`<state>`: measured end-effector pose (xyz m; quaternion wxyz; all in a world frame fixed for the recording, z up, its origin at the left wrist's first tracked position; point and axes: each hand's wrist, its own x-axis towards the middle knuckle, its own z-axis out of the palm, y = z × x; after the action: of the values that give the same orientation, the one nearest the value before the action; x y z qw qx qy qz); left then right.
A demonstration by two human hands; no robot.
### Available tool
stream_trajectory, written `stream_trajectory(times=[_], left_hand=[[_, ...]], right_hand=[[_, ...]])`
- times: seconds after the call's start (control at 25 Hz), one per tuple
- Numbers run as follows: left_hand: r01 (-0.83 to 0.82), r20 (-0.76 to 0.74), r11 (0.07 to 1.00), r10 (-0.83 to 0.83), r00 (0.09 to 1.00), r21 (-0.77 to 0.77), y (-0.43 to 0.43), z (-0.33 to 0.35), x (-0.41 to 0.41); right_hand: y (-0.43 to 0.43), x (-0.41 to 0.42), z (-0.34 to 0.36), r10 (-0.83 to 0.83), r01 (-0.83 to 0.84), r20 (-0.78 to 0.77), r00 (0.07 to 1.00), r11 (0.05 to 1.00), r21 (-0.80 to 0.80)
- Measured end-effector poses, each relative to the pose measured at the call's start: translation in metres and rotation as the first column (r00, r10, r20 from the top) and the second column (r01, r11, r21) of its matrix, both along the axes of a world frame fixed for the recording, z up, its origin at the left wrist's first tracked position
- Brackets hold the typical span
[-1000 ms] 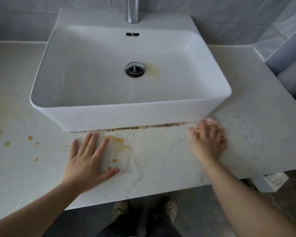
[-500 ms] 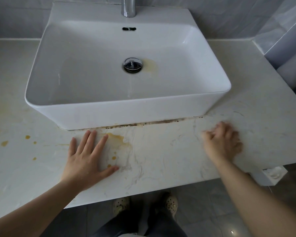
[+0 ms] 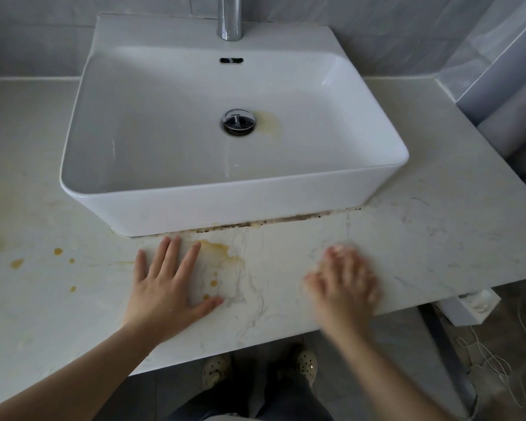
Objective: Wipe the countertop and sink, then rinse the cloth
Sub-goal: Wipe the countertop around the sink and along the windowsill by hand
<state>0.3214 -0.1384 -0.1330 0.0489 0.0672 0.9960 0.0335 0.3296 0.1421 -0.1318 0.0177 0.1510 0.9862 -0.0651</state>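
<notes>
A white rectangular sink (image 3: 377, 174) stands on a pale marble countertop (image 3: 438, 238). My left hand (image 3: 167, 287) lies flat on the counter in front of the sink, fingers spread and holding nothing. Just right of its fingers is a yellow-brown stain (image 3: 219, 249). My right hand (image 3: 343, 281) is blurred by motion near the counter's front edge, pressing down on what looks like a pale cloth (image 3: 336, 248). Only a bit of the cloth shows at the fingertips. A yellowish mark (image 3: 271, 123) sits beside the drain (image 3: 238, 122).
A chrome tap (image 3: 230, 16) rises behind the basin. Dark grime (image 3: 271, 221) lines the sink's base. Small orange spots (image 3: 58, 251) dot the counter's left part. Below the counter's right end are a white box (image 3: 471, 305) and loose cables (image 3: 492, 360). My shoes (image 3: 216, 369) show underneath.
My right hand swept out to the right, then back left and toward the front edge. My left hand stayed flat in place. The view shifted slightly.
</notes>
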Motion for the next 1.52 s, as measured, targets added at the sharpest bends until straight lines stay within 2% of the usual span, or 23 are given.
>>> stream_trajectory(times=[0.08,0.16,0.2,0.28,0.36,0.4,0.44,0.52,0.6,0.64,0.72,0.8,0.88,0.92,0.96,1.04,1.12,1.2,1.24,1.32,1.36,1.44,1.52], left_hand=[[0.009,0.004,1.0,-0.009,1.0,-0.001,0.0,-0.002,0.0],[0.007,0.016,1.0,-0.007,1.0,-0.003,0.0,-0.002,-0.002],[0.003,0.016,1.0,-0.003,1.0,0.005,-0.001,-0.001,-0.003],[0.003,-0.008,0.999,-0.003,1.0,0.032,-0.005,0.001,-0.002],[-0.031,-0.022,0.999,0.032,0.999,0.027,-0.014,0.002,0.002],[-0.068,-0.026,0.998,0.068,0.997,0.003,-0.019,0.001,0.004],[-0.113,-0.016,0.993,0.113,0.994,-0.015,-0.022,-0.001,0.008],[-0.182,0.009,0.983,0.183,0.983,-0.025,-0.026,-0.003,0.011],[-0.194,0.016,0.98,0.195,0.981,-0.033,-0.024,-0.005,0.012],[-0.196,0.006,0.98,0.196,0.981,-0.041,-0.024,-0.004,0.011],[-0.189,-0.003,0.98,0.189,0.982,-0.066,-0.024,-0.003,0.01],[-0.19,0.002,0.977,0.191,0.982,-0.095,-0.023,-0.003,0.011],[-0.194,-0.007,0.974,0.195,0.981,-0.113,-0.022,-0.004,0.011],[-0.197,-0.005,0.973,0.197,0.98,-0.12,-0.022,-0.005,0.011],[-0.198,-0.002,0.972,0.199,0.98,-0.123,-0.022,-0.006,0.011],[-0.191,0.001,0.975,0.192,0.981,-0.113,-0.022,-0.006,0.01],[-0.174,0.01,0.98,0.176,0.984,-0.095,-0.025,-0.005,0.011],[-0.124,0.033,0.989,0.127,0.991,-0.08,-0.034,-0.002,0.012],[-0.091,0.047,0.993,0.095,0.994,-0.075,-0.042,0.001,0.014],[-0.055,0.073,0.995,0.061,0.995,-0.082,-0.066,0.005,0.018],[-0.066,0.079,0.994,0.073,0.994,-0.083,-0.078,0.007,0.021],[-0.094,0.083,0.992,0.101,0.991,-0.086,-0.102,0.01,0.024],[-0.097,0.085,0.99,0.105,0.991,-0.102,-0.124,0.009,0.024]], right_hand=[[-0.068,0.036,-0.007,0.384,-0.385,-0.028,0.923,0.923,-0.021],[-0.078,0.029,-0.008,0.593,-0.593,-0.016,0.805,0.805,0.028],[-0.059,0.011,-0.007,0.53,-0.529,-0.011,0.848,0.847,0.044],[-0.011,-0.025,-0.002,0.202,-0.202,0.0,0.979,0.979,0.022],[0.011,-0.046,0.006,-0.165,0.171,0.077,0.983,0.981,-0.091],[-0.001,-0.05,0.004,-0.213,0.219,0.072,0.974,0.971,-0.098],[-0.028,-0.05,0.002,-0.149,0.151,0.024,0.988,0.985,-0.088],[-0.097,-0.029,-0.005,0.211,-0.217,-0.085,0.974,0.974,-0.062],[-0.129,-0.009,-0.01,0.553,-0.555,-0.089,0.829,0.832,0.0],[-0.12,-0.014,-0.009,0.604,-0.605,-0.06,0.795,0.796,0.0],[-0.073,-0.035,-0.009,0.461,-0.46,-0.057,0.886,0.888,0.016],[-0.026,-0.054,-0.005,0.155,-0.156,-0.028,0.987,0.988,-0.007],[-0.019,-0.068,0.0,-0.087,0.09,0.056,0.995,0.994,-0.06],[-0.034,-0.072,-0.001,-0.118,0.122,0.054,0.992,0.99,-0.069],[-0.057,-0.072,-0.003,-0.09,0.09,0.011,0.996,0.993,-0.081],[-0.106,-0.053,-0.007,0.133,-0.143,-0.132,0.982,0.987,-0.072],[-0.129,-0.027,-0.006,0.52,-0.524,-0.094,0.849,0.852,-0.014],[-0.112,-0.027,-0.01,0.661,-0.661,-0.071,0.747,0.75,0.022],[-0.098,-0.034,-0.013,0.605,-0.605,-0.087,0.791,0.796,0.033],[-0.079,-0.046,-0.01,0.233,-0.235,-0.121,0.965,0.972,-0.006],[-0.079,-0.052,-0.004,0.027,-0.03,-0.066,0.997,0.998,-0.055],[-0.108,-0.064,0.005,-0.219,0.223,0.04,0.975,0.957,-0.184],[-0.163,-0.067,0.011,-0.271,0.269,0.03,0.962,0.925,-0.268]])
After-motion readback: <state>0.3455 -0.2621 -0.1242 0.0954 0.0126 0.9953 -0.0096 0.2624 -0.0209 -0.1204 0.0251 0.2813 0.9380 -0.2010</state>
